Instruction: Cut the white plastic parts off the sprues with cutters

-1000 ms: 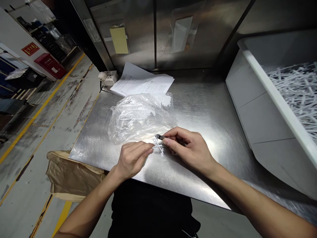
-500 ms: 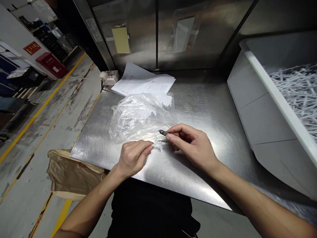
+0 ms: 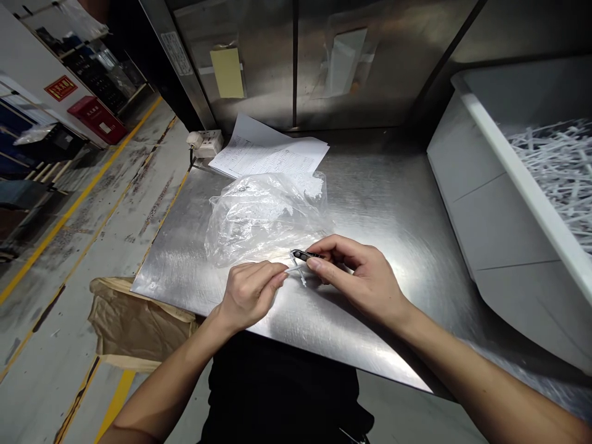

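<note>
Pinched between the fingers of my left hand [image 3: 253, 292] is a small white plastic piece [image 3: 297, 269] with crossing arms. My right hand [image 3: 358, 274] grips a small dark clipper-like tool [image 3: 303, 254] between thumb and fingers. The tool's tip is at the upper end of the white piece; whether its jaws are closed is too small to tell. Just behind both hands lies a clear plastic bag [image 3: 250, 213] with small white bits inside, on the metal table [image 3: 379, 191].
A large grey bin [image 3: 504, 209] of white plastic pieces stands on the right. Printed papers [image 3: 277, 154] and a power socket [image 3: 208, 143] are at the back of the table. Below its left edge is an open brown bag [image 3: 143, 327].
My right hand has brought the dark tool slightly left and down, onto the upper end of the white piece. My left hand has hardly moved.
</note>
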`<move>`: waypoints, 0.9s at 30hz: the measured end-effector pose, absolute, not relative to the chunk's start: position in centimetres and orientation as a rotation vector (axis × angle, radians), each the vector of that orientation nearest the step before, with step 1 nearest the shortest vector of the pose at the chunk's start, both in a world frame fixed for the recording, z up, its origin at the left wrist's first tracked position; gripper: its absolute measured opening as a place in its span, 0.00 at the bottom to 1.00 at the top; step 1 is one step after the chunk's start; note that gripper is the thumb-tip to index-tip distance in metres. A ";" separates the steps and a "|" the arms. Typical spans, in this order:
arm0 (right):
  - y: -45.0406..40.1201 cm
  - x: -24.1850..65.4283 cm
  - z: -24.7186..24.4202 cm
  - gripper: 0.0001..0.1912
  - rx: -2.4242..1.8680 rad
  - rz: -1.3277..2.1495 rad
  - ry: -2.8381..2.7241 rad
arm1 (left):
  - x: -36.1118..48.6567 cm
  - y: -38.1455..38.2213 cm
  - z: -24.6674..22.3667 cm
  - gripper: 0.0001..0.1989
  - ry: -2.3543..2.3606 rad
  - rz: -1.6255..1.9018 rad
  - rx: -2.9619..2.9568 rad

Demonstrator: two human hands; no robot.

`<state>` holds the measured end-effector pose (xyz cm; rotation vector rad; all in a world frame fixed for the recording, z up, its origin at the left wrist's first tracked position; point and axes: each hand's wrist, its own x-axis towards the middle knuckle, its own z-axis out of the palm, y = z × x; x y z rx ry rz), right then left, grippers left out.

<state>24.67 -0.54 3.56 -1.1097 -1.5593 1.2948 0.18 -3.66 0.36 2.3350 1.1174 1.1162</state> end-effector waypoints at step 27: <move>-0.7 24.6 3.4 0.12 -1.112 1.338 -1.588 | 0.3 -3.6 0.6 0.07 1.112 1.100 2.379</move>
